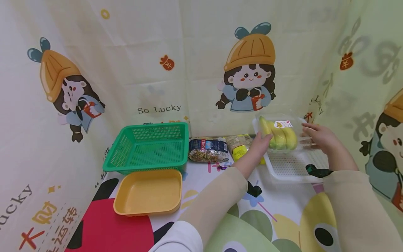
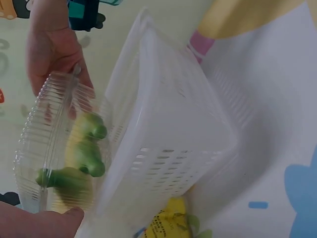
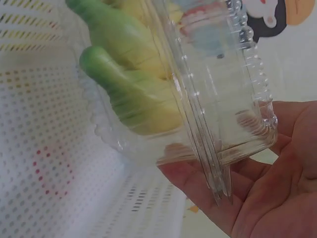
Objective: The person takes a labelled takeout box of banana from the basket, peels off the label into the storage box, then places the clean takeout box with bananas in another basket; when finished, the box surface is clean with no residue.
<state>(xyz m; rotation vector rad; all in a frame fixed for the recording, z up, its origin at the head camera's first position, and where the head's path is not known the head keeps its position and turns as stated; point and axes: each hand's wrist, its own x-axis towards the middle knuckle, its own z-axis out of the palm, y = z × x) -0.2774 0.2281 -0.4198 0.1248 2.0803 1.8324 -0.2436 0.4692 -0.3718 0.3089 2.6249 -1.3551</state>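
Observation:
A clear plastic clamshell box (image 1: 300, 123) with several yellow-green bananas (image 1: 281, 138) inside is held between both hands, over the white perforated basket (image 1: 296, 178). A white label with a banana picture sits on its lid. My left hand (image 1: 262, 143) grips the box's left end, its thumb showing beside the bananas. At the opposite end my right hand (image 1: 322, 138) holds the box, fingers spread under and along the corner. The right wrist view shows that right hand (image 3: 282, 178) cupping the clear corner. Through the plastic, the green banana stems (image 2: 91, 166) face the left wrist camera.
Left of the white basket lie a yellow-labelled bag (image 1: 240, 147) and a dark-labelled pasta bag (image 1: 207, 149). A green basket (image 1: 185, 150) stands farther left, with a yellow-orange tray (image 1: 149, 192) in front of it. A small purple wrapped item (image 1: 224, 167) lies near the bags.

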